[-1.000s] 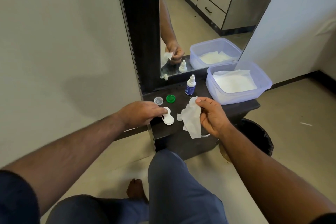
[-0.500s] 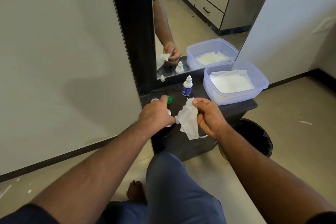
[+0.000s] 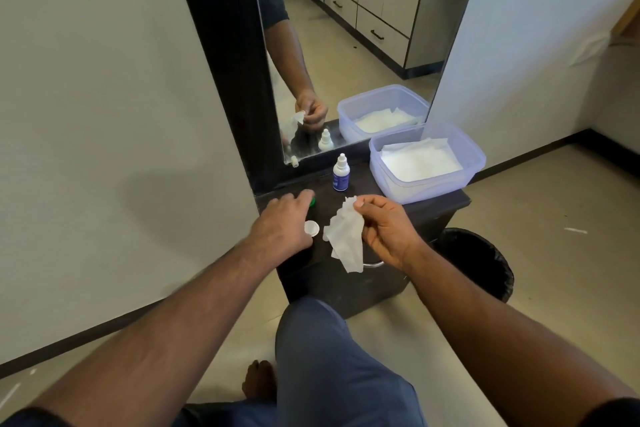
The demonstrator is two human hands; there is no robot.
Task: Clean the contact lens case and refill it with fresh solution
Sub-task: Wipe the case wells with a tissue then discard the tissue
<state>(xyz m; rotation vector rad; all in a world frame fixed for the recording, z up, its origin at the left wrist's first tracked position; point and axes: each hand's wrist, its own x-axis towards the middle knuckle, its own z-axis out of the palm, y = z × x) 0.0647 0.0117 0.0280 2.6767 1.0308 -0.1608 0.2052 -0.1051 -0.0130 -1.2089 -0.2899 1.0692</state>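
You are seated facing a small black cabinet with a tall mirror rising behind it at twelve o'clock. Your two hands are over the cabinet top.

Your left hand lies palm down at nine o'clock on the top, fingers stretched forward and loosely spread; I cannot tell whether it grips anything underneath. One white well of the contact lens case peeks out just beside that hand, at its three o'clock; the rest of the case is hidden. One green cap shows at your left fingertips, mostly covered.

Your right hand is at the centre of the top, thumb and fingers pinched closed on one crumpled white tissue, which hangs down toward six o'clock.

One small solution bottle, white with a blue label, stands upright at twelve o'clock near the mirror. One clear plastic tub holding white tissues sits at two o'clock. One black bin stands on the floor at four o'clock, beside the cabinet.
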